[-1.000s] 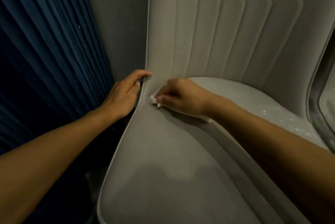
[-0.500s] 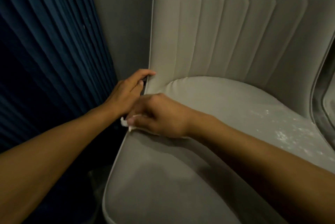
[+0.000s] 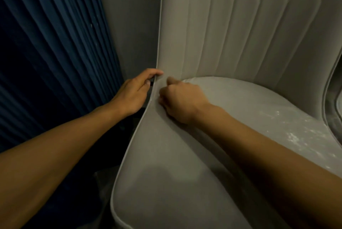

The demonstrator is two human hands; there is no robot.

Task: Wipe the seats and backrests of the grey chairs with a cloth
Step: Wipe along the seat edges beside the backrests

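A grey upholstered chair fills the view, with a channel-stitched backrest (image 3: 231, 34) and a smooth seat (image 3: 166, 182). My left hand (image 3: 133, 93) grips the chair's piped left edge where backrest and seat meet, fingers curled round it. My right hand (image 3: 181, 101) lies on the seat just inside that edge, at the crease under the backrest. Its fingers are curled under and the thumb points up. The cloth does not show; it is hidden beneath this hand.
A pleated dark blue curtain (image 3: 46, 52) hangs close on the left, with a grey wall strip (image 3: 129, 25) behind the chair. Pale dusty specks (image 3: 292, 132) mark the seat's right side. Part of a neighbouring chair (image 3: 333, 102) shows at the right edge.
My right hand first slid left to the seat's edge, then back right and up toward the backrest crease. The white cloth tip that showed under it is now covered. My left hand kept its grip.
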